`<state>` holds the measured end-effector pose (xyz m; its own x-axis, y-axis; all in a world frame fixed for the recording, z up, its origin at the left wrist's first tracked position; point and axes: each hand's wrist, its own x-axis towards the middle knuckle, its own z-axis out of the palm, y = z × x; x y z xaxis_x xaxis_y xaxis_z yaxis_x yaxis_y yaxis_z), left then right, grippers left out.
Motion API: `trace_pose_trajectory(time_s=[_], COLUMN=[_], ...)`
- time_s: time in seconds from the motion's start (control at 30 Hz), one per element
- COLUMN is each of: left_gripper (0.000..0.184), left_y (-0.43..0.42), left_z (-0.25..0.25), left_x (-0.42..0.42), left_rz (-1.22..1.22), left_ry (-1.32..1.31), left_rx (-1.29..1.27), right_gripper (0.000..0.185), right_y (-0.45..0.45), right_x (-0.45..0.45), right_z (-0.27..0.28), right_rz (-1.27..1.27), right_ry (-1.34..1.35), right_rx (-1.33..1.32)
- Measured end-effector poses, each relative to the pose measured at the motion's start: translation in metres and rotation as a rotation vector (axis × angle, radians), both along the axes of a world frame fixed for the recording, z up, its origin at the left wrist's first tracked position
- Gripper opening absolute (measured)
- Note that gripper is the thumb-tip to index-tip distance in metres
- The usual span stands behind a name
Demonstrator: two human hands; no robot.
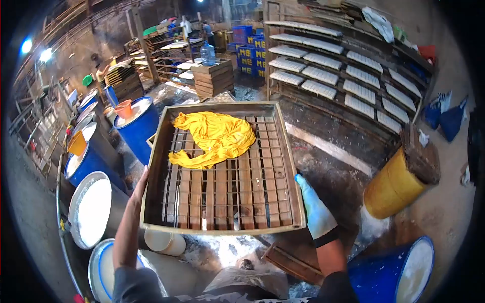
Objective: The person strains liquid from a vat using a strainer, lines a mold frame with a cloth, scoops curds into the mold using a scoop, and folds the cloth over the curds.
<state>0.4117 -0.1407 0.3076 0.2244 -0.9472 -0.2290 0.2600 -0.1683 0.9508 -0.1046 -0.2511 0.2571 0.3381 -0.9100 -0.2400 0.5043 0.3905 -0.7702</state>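
A square wooden frame [298,202] with a wire grid spans the middle of the view, and wooden slats show beneath its wires. On the far part of the grid lies a crumpled yellow cloth [214,135]. My left hand [141,186], bare, grips the frame's left side, its fingers mostly hidden by the wood. At the right side, my right hand [316,207], in a pale blue-white glove, holds the frame with its fingers along the outer edge. Whether something under the frame bears its weight, I cannot tell.
Blue drums [139,129] and tubs of white material [91,209] line the left. A rack [270,60] holds several white-filled trays at the back right. A yellow drum [391,184] and a tilted blue drum [379,278] are on the right. People stand in the background.
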Motion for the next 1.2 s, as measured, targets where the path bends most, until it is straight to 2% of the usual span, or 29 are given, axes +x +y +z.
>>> trace_pose_trajectory(time_s=[0.03, 0.07, 0.1, 0.13, 0.2, 0.23, 0.27, 0.3, 0.37, 0.4, 0.47, 0.73, 0.8, 0.87, 0.9, 0.93, 1.0, 1.03, 1.07, 1.13, 1.17, 1.2], left_gripper=[0.07, 0.069, 0.067, 0.066, 0.065, 0.06, 0.054, 0.049, 0.049, 0.05, 0.053, 0.055, 0.056, 0.066, 0.068, 0.07, 0.074, 0.074, 0.077, 0.084, 0.086, 0.088], left_y=[0.007, 0.008, 0.015, 0.019, 0.011, 0.006, 0.014, 0.018, 0.005, 0.004, -0.003, -0.065, -0.091, -0.125, -0.136, -0.158, -0.182, -0.183, -0.183, -0.187, -0.187, -0.192], left_z=[-0.013, -0.025, -0.01, -0.007, -0.023, -0.033, -0.038, -0.047, -0.044, -0.033, -0.019, -0.045, -0.074, -0.104, -0.095, -0.151, -0.162, -0.166, -0.162, -0.182, -0.215, -0.217], left_x=[0.003, 0.004, -0.031, -0.025, -0.046, -0.063, -0.074, -0.096, -0.09, -0.112, -0.134, -0.047, -0.044, -0.035, -0.05, -0.008, -0.003, -0.027, -0.038, -0.041, -0.022, -0.026], left_rz=[0.031, 0.057, 0.109, -0.209, 0.086, 0.152, -0.174, -0.377, -0.1, -0.112, -0.144, -0.465, -0.524, -0.552, -0.647, -0.661, -0.858, -0.874, -0.758, -0.697, -0.802, -0.901], left_ry=[-0.049, -0.094, -0.078, 0.16, -0.291, -0.238, -0.056, 0.048, -0.231, -0.201, -0.138, 0.111, 0.148, 0.152, 0.065, 0.167, 0.133, 0.127, -0.019, -0.078, -0.097, -0.12], left_rx=[-0.03, -0.064, -0.068, -0.035, 0.032, -0.046, -0.033, -0.098, -0.133, -0.119, -0.091, 0.151, 0.242, 0.359, 0.321, 0.461, 0.411, 0.425, 0.508, 0.579, 0.466, 0.346], right_gripper=[0.045, 0.052, 0.058, 0.057, 0.056, 0.056, 0.056, 0.056, 0.055, 0.055, 0.054, 0.052, 0.052, 0.051, 0.051, 0.051, 0.05, 0.05, 0.05, 0.049, 0.049, 0.049], right_y=[0.008, 0.009, 0.01, 0.02, 0.024, 0.026, 0.028, 0.031, 0.035, 0.042, 0.058, 0.165, 0.19, 0.207, 0.216, 0.221, 0.23, 0.237, 0.239, 0.244, 0.244, 0.242], right_x=[-0.008, -0.015, -0.022, -0.022, -0.024, -0.028, -0.034, -0.042, -0.035, -0.042, -0.046, -0.008, 0.001, 0.016, 0.024, 0.032, 0.048, 0.044, 0.048, 0.048, 0.048, 0.046], right_z=[-0.02, -0.061, -0.101, -0.105, -0.14, -0.16, -0.179, -0.195, -0.209, -0.223, -0.227, -0.223, -0.218, -0.205, -0.202, -0.196, -0.183, -0.184, -0.182, -0.176, -0.174, -0.17], right_rz=[-0.017, 0.005, 0.026, -0.075, -0.109, -0.121, -0.141, -0.168, -0.249, -0.291, -0.381, -0.735, -0.796, -0.854, -0.877, -0.896, -0.921, -0.923, -0.925, -0.939, -0.94, -0.941], right_ry=[0.018, -0.007, -0.033, -0.033, 0.033, 0.059, 0.078, 0.105, 0.158, 0.196, 0.275, 0.517, 0.556, 0.586, 0.607, 0.621, 0.628, 0.627, 0.62, 0.613, 0.596, 0.58], right_rx=[-0.004, 0.018, 0.041, -0.105, -0.105, -0.084, -0.064, -0.039, 0.029, 0.068, 0.171, 0.512, 0.574, 0.629, 0.658, 0.681, 0.713, 0.725, 0.727, 0.728, 0.727, 0.723])
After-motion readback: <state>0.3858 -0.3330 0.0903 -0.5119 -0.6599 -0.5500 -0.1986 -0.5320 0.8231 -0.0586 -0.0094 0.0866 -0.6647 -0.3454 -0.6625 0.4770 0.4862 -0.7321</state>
